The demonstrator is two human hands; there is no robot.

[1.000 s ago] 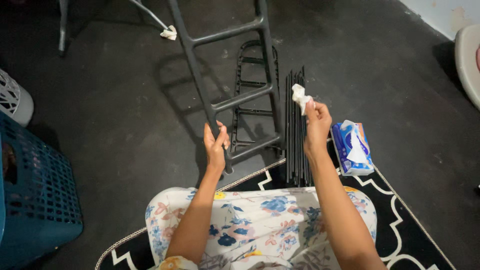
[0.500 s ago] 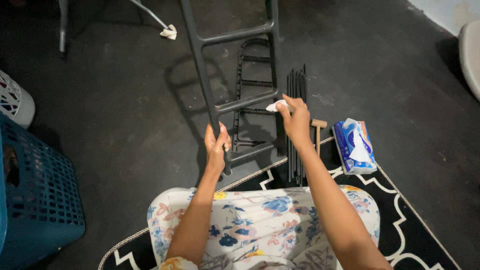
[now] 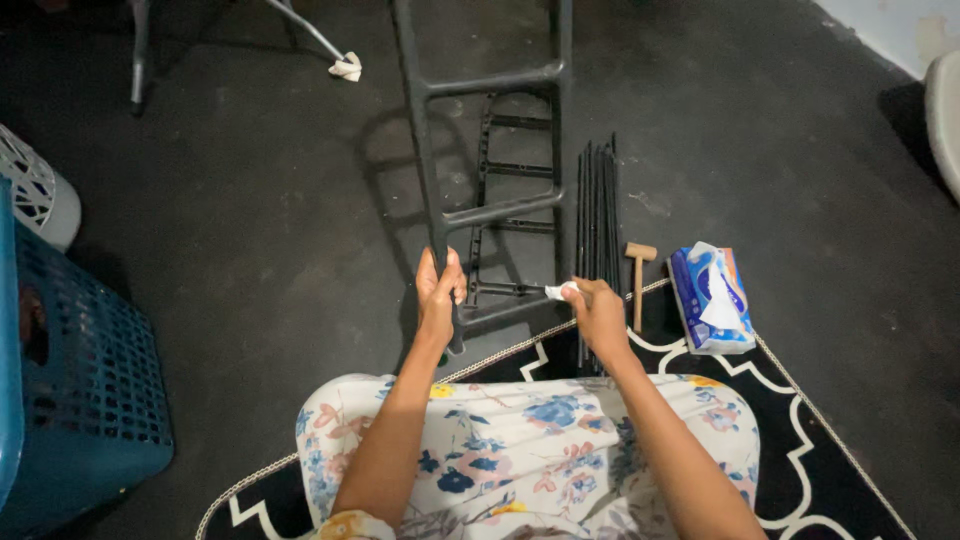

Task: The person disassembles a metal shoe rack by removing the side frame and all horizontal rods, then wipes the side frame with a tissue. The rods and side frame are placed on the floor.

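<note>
A dark grey ladder-shaped plastic frame stands tilted in front of me. My left hand grips its left rail near the lower end. My right hand pinches a small white tissue against the lower part of the right rail. A second black frame lies flat on the floor behind it. A bundle of thin black rods lies just right of the frames, under my right hand.
A small wooden mallet and a blue tissue pack lie right of the rods at the edge of a black-and-white rug. A blue plastic basket stands at left, a white basket behind it. A crumpled tissue lies far back.
My right hand came down from shoulder height with the tissue, first to the frame's middle rung, now lower on the right rail. The frame has shifted slightly right. The mallet came into view.
</note>
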